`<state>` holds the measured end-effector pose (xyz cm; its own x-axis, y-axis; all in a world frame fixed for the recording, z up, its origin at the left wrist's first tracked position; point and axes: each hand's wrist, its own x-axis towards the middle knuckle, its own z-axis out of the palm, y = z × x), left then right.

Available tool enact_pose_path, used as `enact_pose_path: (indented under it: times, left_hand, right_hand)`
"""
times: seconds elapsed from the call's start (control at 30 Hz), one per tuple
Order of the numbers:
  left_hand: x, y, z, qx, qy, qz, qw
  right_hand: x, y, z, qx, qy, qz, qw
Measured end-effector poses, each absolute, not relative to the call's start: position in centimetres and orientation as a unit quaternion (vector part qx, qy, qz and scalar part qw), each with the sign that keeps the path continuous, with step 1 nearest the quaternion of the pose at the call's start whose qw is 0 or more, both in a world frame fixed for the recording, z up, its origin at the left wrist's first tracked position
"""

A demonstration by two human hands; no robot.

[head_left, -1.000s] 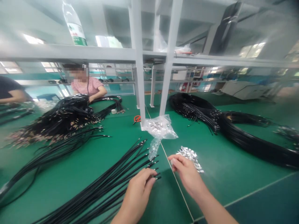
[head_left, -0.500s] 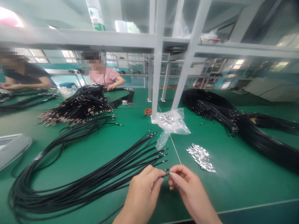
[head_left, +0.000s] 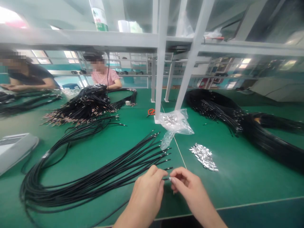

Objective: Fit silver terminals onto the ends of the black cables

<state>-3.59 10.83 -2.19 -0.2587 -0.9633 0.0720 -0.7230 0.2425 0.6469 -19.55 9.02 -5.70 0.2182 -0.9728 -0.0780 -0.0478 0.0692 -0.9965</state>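
Near the table's front edge, my left hand (head_left: 149, 193) is closed round a thin black cable (head_left: 166, 179) close to its end. The thumb and index finger of my right hand (head_left: 187, 186) pinch a small silver metal sleeve at that cable's tip; the fingers partly hide it, so how far it sits on the cable cannot be made out. A looped bundle of black cables (head_left: 95, 177) spreads out to the left, several tips bearing silver sleeves. To the right of my hands lies a loose pile of silver sleeves (head_left: 203, 156).
A clear plastic bag (head_left: 185, 125) holding more sleeves rests by the white shelf post (head_left: 160, 79). Orange-handled pliers or cutters (head_left: 151, 112) lie beside it. Big black cable coils (head_left: 263, 142) fill the right; another heap (head_left: 87, 103) lies back left, near two co-workers.
The view has shifted slightly. My fingers have moved a little at the cable's tip, and a silver sleeve now shows there. A co-worker across the table has drawn an arm in.
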Motion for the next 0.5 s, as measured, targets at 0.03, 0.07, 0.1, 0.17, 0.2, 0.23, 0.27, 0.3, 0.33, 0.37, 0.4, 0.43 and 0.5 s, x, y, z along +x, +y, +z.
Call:
enact_pose_path:
  times: [0.03, 0.07, 0.1, 0.17, 0.2, 0.23, 0.27, 0.3, 0.33, 0.37, 0.4, 0.43, 0.5]
  left_hand:
    - [-3.6, 10.9, -2.2, 0.554, -0.743, -0.273, 0.256]
    - [-3.7, 11.0, -2.3, 0.547, -0.734, -0.296, 0.274]
    - [-3.7, 11.1, -2.3, 0.539, -0.724, -0.318, 0.29]
    - [-3.7, 11.2, -2.3, 0.533, -0.709, -0.346, 0.307]
    - [-3.7, 11.2, -2.3, 0.533, -0.704, -0.352, 0.31]
    - [-3.7, 11.2, -2.4, 0.534, -0.7, -0.357, 0.312]
    - [-3.6, 11.1, -2.4, 0.534, -0.695, -0.364, 0.315]
    - [-3.5, 11.0, -2.6, 0.533, -0.689, -0.372, 0.319]
    - [-3.4, 11.0, -2.8, 0.531, -0.682, -0.385, 0.325]
    - [-3.3, 10.9, -3.0, 0.527, -0.673, -0.401, 0.33]
    - [-3.3, 10.8, -3.2, 0.522, -0.665, -0.417, 0.334]
    - [-3.3, 10.7, -3.5, 0.519, -0.658, -0.432, 0.334]
    - [-3.4, 10.4, -3.9, 0.524, -0.653, -0.442, 0.322]
  right_hand:
    - [-19.5, 9.0, -5.7, -0.53, 0.45, -0.41, 0.591]
    - [-19.4, 9.0, -5.7, -0.516, 0.431, -0.41, 0.617]
    - [-19.3, 9.0, -5.6, -0.507, 0.419, -0.411, 0.631]
    - [-19.2, 9.0, -5.5, -0.503, 0.421, -0.422, 0.626]
    - [-19.1, 9.0, -5.4, -0.505, 0.43, -0.426, 0.616]
    - [-19.0, 9.1, -5.3, -0.507, 0.435, -0.426, 0.61]
    - [-18.9, 9.1, -5.2, -0.508, 0.435, -0.425, 0.61]
    - [-18.7, 9.1, -5.2, -0.51, 0.43, -0.421, 0.616]
    - [-18.6, 9.1, -5.3, -0.511, 0.422, -0.414, 0.624]
    - [-18.5, 9.2, -5.5, -0.509, 0.415, -0.41, 0.633]
    - [-18.4, 9.2, -5.8, -0.499, 0.413, -0.41, 0.642]
    - [-18.3, 9.3, -6.1, -0.483, 0.416, -0.412, 0.651]
    - [-18.5, 9.3, -7.2, -0.451, 0.437, -0.421, 0.654]
